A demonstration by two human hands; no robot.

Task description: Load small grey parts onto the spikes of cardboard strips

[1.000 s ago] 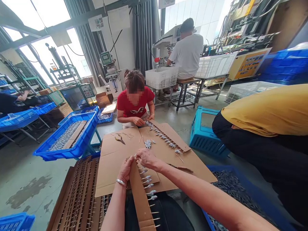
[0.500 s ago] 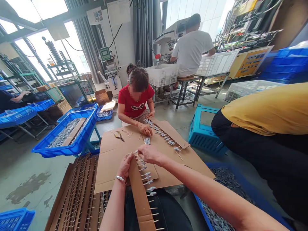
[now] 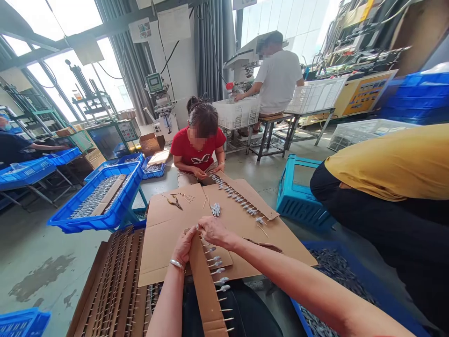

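Observation:
My left hand (image 3: 184, 244) grips the upper end of a long cardboard strip (image 3: 205, 290) that slants down toward my lap. Thin sticks poke out along the strip's right edge, several tipped with small grey-white pieces (image 3: 218, 271); the lowest sticks are bare. At the strip's top my right hand (image 3: 213, 230) is closed, its fingertips close to the left thumb; what they pinch is hidden. Beyond it, a small pile of grey-white pieces (image 3: 215, 209) lies on the cardboard sheet (image 3: 168, 262). Pliers (image 3: 174, 201) rest at the sheet's far left beside loose sticks (image 3: 185, 197).
Across the sheet a co-worker in red handles another studded strip (image 3: 242, 196). Strips with sticks (image 3: 115, 281) are stacked at lower left. A blue tray (image 3: 98, 196) stands left, a teal crate (image 3: 301, 192) right, a bin of grey pieces (image 3: 329, 267) lower right. Someone in yellow bends close by.
My hands stay at the strip's top, the right one slightly lower. The co-worker in red has drawn one hand back from the pile to the far strip's end.

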